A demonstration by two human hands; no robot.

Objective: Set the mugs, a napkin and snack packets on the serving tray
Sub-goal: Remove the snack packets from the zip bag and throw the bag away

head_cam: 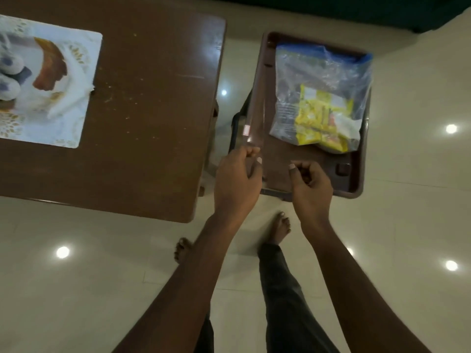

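Note:
My left hand (238,179) pinches a clear plastic packet (251,133) with a small red-and-white sticker, held just above the left rim of a brown rimmed tray (356,171). My right hand (311,186) is closed in a pinch over the tray's near end, seemingly on the same clear film. A clear bag with yellow snack packets (321,118) lies in the tray. Far left on the brown table (153,103), a white patterned serving tray (86,72) carries two pale mugs (9,75) and a white napkin (67,99).
The brown tray rests on a dark stand between the table and open glossy tiled floor (420,200). My bare feet (279,229) stand on the floor below it. A dark piece of furniture runs along the top edge.

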